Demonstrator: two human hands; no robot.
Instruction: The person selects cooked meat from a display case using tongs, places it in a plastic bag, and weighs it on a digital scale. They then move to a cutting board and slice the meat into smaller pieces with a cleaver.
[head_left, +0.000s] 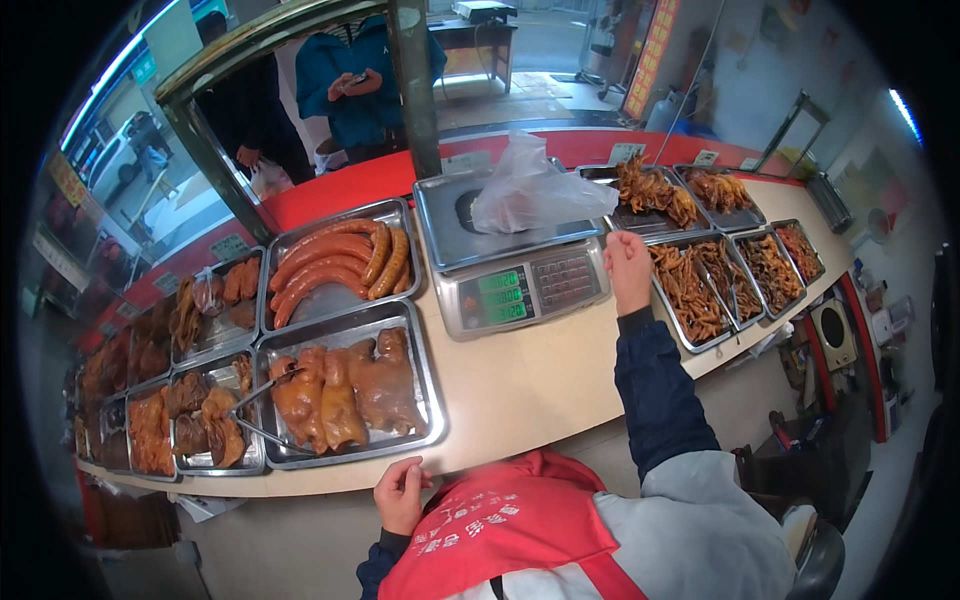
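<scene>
My right hand (628, 266), fingers curled, is at the right edge of a digital scale (517, 289) with a lit green display. A thin plastic bag (525, 187) rests on the scale's metal pan, a brownish item partly visible through it. Nothing shows in the right hand, though its fingertips are partly hidden. My left hand (402, 491) is loosely curled by the counter's front edge, below a metal tray (431, 405) of braised meat pieces (390, 382), and nothing is visible in it. Metal tongs (262, 435) lean across that tray and its left neighbour.
A tray of sausages (322, 259) is left of the scale. More meat trays line the far left, and trays of chicken feet (686, 292) and other cooked meats stand right, with tongs (716, 292). Beyond the window frame (416, 90), a person (352, 82) holds a phone; another holds a bag.
</scene>
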